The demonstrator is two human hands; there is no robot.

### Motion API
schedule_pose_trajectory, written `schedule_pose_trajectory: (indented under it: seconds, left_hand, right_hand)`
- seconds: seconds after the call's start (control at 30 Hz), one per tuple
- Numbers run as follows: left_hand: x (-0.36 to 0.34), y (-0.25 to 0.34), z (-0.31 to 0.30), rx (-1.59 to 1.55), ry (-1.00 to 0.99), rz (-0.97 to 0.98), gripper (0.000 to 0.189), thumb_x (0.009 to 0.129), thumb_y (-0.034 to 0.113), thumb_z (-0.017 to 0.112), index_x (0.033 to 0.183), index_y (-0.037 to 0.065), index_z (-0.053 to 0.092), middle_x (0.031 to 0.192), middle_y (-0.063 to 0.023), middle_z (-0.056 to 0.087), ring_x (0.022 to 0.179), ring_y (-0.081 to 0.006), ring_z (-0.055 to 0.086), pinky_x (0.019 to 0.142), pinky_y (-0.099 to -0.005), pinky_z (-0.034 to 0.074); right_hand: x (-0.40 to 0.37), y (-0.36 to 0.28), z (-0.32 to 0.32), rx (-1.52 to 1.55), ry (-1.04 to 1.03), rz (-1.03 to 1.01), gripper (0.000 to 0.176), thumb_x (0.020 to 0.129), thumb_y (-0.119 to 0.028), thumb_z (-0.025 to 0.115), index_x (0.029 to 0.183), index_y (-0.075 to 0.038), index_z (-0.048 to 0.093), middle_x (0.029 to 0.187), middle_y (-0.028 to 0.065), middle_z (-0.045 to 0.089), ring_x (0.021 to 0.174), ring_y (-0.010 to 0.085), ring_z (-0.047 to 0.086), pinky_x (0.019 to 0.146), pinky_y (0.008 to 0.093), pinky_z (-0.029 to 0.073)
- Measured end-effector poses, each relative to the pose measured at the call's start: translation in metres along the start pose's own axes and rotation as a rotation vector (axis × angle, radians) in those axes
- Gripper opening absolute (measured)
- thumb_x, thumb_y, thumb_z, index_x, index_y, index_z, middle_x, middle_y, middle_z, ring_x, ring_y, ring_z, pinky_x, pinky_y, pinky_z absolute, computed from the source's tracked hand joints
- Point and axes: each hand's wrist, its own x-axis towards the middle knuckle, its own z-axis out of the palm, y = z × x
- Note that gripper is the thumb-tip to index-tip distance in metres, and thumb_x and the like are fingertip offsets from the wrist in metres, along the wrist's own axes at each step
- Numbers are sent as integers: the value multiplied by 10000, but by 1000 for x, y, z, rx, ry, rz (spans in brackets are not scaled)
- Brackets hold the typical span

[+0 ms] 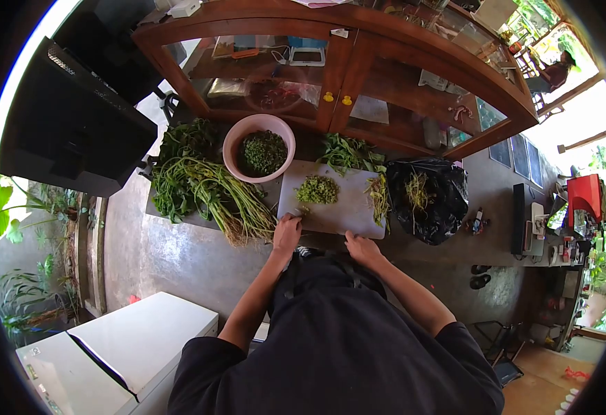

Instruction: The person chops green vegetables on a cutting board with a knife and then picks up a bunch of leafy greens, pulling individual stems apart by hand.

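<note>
A pale cutting board (337,213) lies on the table in front of me, with a small heap of chopped green stems (317,189) near its middle. At the board's front left corner, my left hand (287,234) is closed, and what its fingers hold is too small to make out. My right hand (364,250) grips the front edge of the cutting board, fingers bent over it. Yellowish trimmings (378,197) lie along the board's right side. Left of the board is a big bunch of long-stemmed greens (213,194). A pink basin (231,155) behind it holds chopped leaves (263,152).
A black plastic bag (445,200) with plant scraps in it lies right of the board. More leafy greens (350,152) rest behind the board. A wooden glass-door cabinet (341,83) rises at the back. A white fridge (137,339) stands at lower left. Another person (555,72) sits far right.
</note>
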Motion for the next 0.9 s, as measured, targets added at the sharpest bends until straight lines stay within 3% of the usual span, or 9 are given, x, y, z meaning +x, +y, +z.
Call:
schedule_pose_trajectory:
  seconds: [0.3, 0.57, 0.73, 0.9]
  left_hand:
    - [8, 7, -4, 18, -52, -67, 197, 810, 103, 597, 954, 12, 695, 989, -160, 640, 910, -358, 623, 816, -430, 508]
    - [13, 2, -1, -57, -5, -91, 196, 800, 90, 622, 965, 21, 702, 990, -159, 641, 880, -367, 626, 797, -431, 510]
    - [12, 1, -2, -59, 20, -57, 193, 788, 76, 645, 960, 18, 712, 974, -153, 633, 853, -362, 630, 779, -432, 513]
    - [10, -1, -1, -33, -51, -50, 181, 789, 102, 641, 941, 33, 712, 1016, -129, 610, 967, -343, 596, 841, -433, 497]
  right_hand:
    - [-11, -17, -34, 40, 40, -27, 304, 969, -290, 445, 1071, -4, 435, 838, 235, 646, 794, 444, 632, 677, 535, 510]
    - [-25, -28, -66, -28, -55, -22, 406, 950, -264, 481, 1225, 33, 445, 833, 240, 653, 785, 444, 632, 692, 535, 499]
    - [-28, -29, -67, -36, -60, -26, 388, 948, -257, 483, 1196, 41, 469, 818, 237, 656, 786, 432, 639, 692, 530, 502]
    - [-29, -30, -67, -31, -44, -39, 371, 947, -252, 484, 1172, 43, 479, 823, 238, 659, 793, 431, 641, 695, 532, 501]
